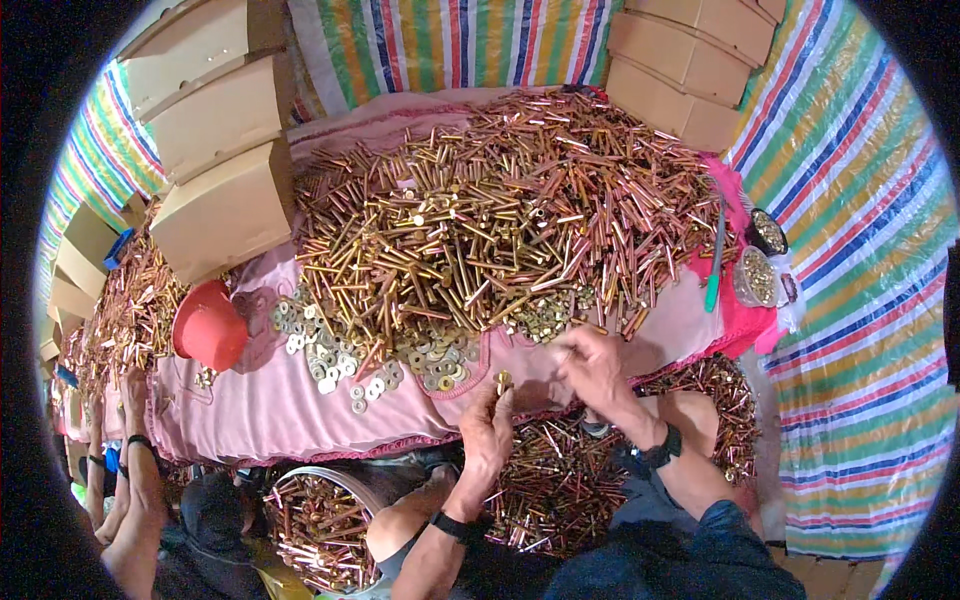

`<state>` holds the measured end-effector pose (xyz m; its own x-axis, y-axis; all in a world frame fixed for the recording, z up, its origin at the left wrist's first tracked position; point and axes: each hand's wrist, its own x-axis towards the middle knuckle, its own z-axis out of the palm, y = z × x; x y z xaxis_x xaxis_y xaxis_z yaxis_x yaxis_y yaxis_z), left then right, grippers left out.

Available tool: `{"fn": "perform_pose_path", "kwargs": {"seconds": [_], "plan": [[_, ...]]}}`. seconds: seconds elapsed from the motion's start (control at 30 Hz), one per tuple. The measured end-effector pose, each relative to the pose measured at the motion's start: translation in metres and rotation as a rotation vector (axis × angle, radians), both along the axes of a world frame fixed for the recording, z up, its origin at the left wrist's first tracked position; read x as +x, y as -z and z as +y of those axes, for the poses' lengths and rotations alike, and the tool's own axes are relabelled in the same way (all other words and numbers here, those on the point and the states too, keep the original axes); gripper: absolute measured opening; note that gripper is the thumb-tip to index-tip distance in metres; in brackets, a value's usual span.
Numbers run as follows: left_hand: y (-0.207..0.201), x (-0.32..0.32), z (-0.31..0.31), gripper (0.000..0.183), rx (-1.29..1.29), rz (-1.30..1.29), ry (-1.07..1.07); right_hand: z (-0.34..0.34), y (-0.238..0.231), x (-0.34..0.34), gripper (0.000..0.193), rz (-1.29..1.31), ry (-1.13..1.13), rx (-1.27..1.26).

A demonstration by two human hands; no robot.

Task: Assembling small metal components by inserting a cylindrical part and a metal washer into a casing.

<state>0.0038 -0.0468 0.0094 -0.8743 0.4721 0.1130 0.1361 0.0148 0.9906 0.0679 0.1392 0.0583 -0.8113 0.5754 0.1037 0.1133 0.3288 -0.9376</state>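
Note:
Upright in my left hand (485,428) is a gold-coloured bolt (504,379), its end showing above the pinched thumb and fingers; the rest is hidden in the hand. My right hand (592,368) hovers to its right over the pink cloth (300,420), fingers bent and smeared by motion, so whether they hold anything does not show. Just beyond it lie loose nuts (545,317). Flat round washers (435,362) are spread on the cloth left of my hands. Behind them rises a large heap of gold and copper-coloured bolts (480,230).
A red bucket (212,328) lies tipped at the left beside stacked cardboard boxes (225,215). At the right are a green tool (714,270) and a tub of small parts (755,278). A bolt-filled white bucket (365,490) stands below. Another person's arm (145,480) reaches in at far left.

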Motion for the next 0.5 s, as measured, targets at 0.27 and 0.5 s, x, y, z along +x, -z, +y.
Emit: {"fn": "perform_pose_path", "kwargs": {"seconds": [0.27, 0.5], "plan": [[0.002, 0.004, 0.001, 0.019, -0.022, -0.059, 0.148, 0.074, 0.031, 0.008, 0.021, -0.277, 0.047, 0.784], [0.001, 0.007, 0.0, 0.02, -0.085, 0.043, 0.085, 0.018, -0.03, 0.004, 0.015, 0.084, 0.033, -0.236]]}}
